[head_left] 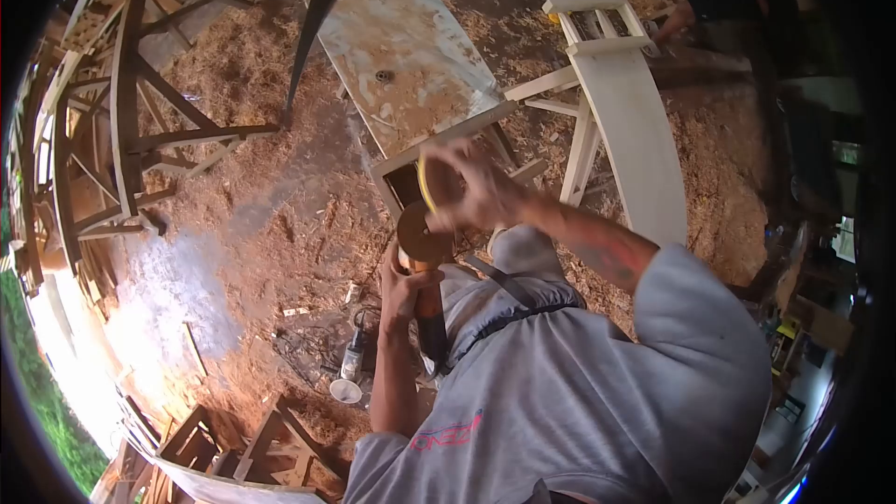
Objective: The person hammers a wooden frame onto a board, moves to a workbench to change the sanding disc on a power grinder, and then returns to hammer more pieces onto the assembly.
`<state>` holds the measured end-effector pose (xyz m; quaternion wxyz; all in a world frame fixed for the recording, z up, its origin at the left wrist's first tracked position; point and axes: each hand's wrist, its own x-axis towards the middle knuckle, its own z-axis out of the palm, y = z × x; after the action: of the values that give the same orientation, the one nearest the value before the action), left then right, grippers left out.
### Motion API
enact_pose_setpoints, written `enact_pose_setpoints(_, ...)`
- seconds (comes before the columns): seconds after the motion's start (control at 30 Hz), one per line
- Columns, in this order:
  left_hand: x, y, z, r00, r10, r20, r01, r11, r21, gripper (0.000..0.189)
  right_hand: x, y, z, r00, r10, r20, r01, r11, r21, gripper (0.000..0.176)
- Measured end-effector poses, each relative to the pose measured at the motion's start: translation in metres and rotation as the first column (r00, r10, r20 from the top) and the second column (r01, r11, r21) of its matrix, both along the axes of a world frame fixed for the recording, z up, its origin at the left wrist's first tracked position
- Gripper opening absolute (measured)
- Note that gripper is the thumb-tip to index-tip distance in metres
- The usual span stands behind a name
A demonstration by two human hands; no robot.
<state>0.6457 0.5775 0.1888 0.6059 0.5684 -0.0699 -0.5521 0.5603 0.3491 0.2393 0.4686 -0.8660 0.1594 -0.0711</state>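
Observation:
My left hand (403, 285) is wrapped round an angle grinder (430, 322), held upright close to my lap. A round brown disc (425, 235) faces up on the grinder's head. Just above it, my right hand (481, 189), blurred by motion, grips a yellow-edged sanding disc (426, 185) by its rim. The lower fingers of that hand overlap the edge of the grinder's disc in this view.
A dusty worktable (411, 56) with a rounded far end stands ahead. Pale wooden furniture (635, 121) is at right, with a person (728, 0) beyond. A second grinder (352, 357) lies on the shaving-covered floor. Wooden frames (131, 103) stand at left.

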Motion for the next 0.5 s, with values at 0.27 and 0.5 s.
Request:
enact_pose_setpoints(0.27, -0.019, -0.074, -0.018, 0.936, -0.336, 0.102, 0.346, 0.932, -0.105, 0.082, -0.095, 0.005, 0.020, 0.984, 0.115, -0.137, -0.166, 0.864, -0.474, 0.078)
enact_pose_setpoints(0.5, -0.057, -0.107, -0.010, 0.934, -0.358, -0.010, 0.345, 0.908, -0.239, 0.079, -0.140, 0.003, 0.047, 0.918, -0.275, -0.286, 0.134, 0.893, -0.429, 0.094)
